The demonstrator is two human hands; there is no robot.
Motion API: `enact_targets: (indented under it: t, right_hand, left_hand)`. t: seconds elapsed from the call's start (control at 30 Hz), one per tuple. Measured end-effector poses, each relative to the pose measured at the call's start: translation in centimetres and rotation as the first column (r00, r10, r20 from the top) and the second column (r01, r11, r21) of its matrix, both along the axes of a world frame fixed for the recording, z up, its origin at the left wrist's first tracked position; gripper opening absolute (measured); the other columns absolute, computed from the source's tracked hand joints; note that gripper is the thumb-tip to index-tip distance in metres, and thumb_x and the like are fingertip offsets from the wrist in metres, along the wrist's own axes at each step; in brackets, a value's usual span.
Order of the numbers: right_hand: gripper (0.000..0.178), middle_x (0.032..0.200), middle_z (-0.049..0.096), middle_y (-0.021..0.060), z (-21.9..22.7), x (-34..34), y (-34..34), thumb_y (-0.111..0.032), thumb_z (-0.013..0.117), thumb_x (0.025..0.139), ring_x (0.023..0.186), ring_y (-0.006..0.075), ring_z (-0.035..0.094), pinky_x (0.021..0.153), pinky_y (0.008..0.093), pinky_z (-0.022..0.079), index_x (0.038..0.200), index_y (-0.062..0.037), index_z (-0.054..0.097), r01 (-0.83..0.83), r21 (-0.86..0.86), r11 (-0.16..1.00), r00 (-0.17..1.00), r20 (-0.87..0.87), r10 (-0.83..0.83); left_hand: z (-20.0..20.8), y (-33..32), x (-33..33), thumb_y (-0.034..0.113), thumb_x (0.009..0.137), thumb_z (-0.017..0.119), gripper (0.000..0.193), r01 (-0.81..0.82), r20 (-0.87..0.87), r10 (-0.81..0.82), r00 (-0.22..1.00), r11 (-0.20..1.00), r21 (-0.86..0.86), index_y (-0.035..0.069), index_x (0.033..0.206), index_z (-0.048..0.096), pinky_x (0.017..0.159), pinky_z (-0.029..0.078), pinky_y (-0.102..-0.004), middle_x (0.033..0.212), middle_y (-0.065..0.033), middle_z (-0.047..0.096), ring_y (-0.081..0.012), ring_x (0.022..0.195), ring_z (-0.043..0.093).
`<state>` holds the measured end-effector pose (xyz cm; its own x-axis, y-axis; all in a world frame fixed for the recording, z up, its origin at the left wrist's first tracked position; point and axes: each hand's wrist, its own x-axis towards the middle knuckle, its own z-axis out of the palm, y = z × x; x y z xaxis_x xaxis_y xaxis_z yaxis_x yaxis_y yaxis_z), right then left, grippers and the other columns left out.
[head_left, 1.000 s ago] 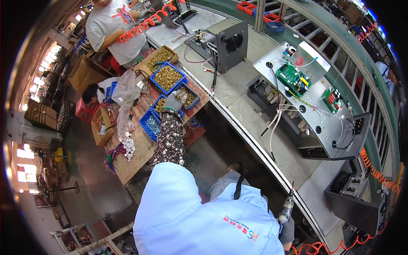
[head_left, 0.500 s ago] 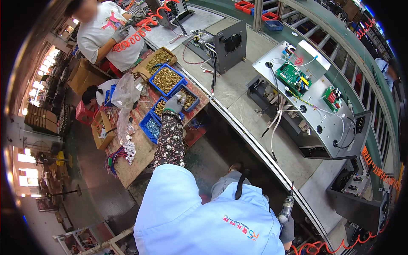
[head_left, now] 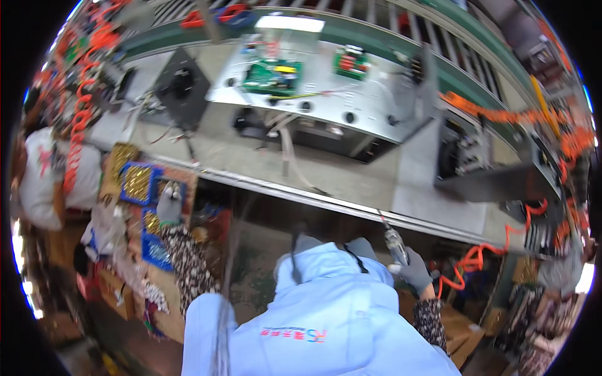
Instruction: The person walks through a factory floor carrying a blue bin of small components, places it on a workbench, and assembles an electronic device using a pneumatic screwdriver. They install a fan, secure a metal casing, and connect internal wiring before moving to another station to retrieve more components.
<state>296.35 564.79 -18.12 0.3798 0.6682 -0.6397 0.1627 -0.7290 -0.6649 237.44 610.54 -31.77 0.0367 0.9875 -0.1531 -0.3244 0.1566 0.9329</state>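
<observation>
My left hand point(head_left: 168, 207), in a grey glove, is over a blue bin of small brass-coloured parts point(head_left: 179, 191) on the side table. Its fingers look drawn together, but blur hides what they hold. Beside it stand a blue bin heaped with brass-coloured fasteners point(head_left: 137, 182) and another holding clear-blue small pieces point(head_left: 157, 252). At the bench's front edge my gloved right hand point(head_left: 414, 271) is closed round a power screwdriver point(head_left: 395, 244), its thin bit pointing up and away. Past the bench edge lies a metal chassis panel point(head_left: 326, 109) carrying green circuit boards point(head_left: 271, 76).
A dark fan panel point(head_left: 182, 88) stands at the bench's left, another dark housing point(head_left: 495, 172) at its right. Orange coiled hoses point(head_left: 467, 266) hang at both sides. A person in a white top point(head_left: 59, 178) is at far left. A roller conveyor point(head_left: 439, 41) runs behind.
My view has swung to the right, so the bench now lies across the picture. My left hand stays at the bins; my right still holds the screwdriver and shows more fully.
</observation>
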Motion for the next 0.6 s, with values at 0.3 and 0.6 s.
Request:
enact_targets:
  t: [0.3,0.6]
  right_hand:
    - [0.065,0.091,0.067,0.0179,-5.4,18.1,-9.1,-0.033,0.084,0.053,0.086,0.0364,0.066,0.075,0.0420,0.051,0.106,-0.0042,0.061,-0.373,-0.234,0.898,0.639,0.637,0.432]
    - [0.064,0.089,0.061,0.0197,-11.1,35.7,-14.1,-0.031,0.083,0.050,0.095,0.0428,0.054,0.083,0.0534,0.043,0.101,-0.0050,0.055,-0.409,-0.431,0.804,0.492,0.638,0.593]
  left_hand:
    - [0.6,-19.4,37.5,0.008,0.083,0.061,0.020,0.665,-0.407,-0.640,0.652,0.740,-0.100,0.001,0.100,0.067,0.077,0.050,-0.0284,0.095,-0.0082,0.067,-0.0186,0.085,0.063]
    - [-10.7,-34.4,73.9,0.014,0.085,0.057,0.021,0.663,-0.852,-0.484,0.202,0.708,-0.245,0.004,0.101,0.067,0.080,0.053,-0.0436,0.103,-0.0138,0.069,-0.0321,0.087,0.068]
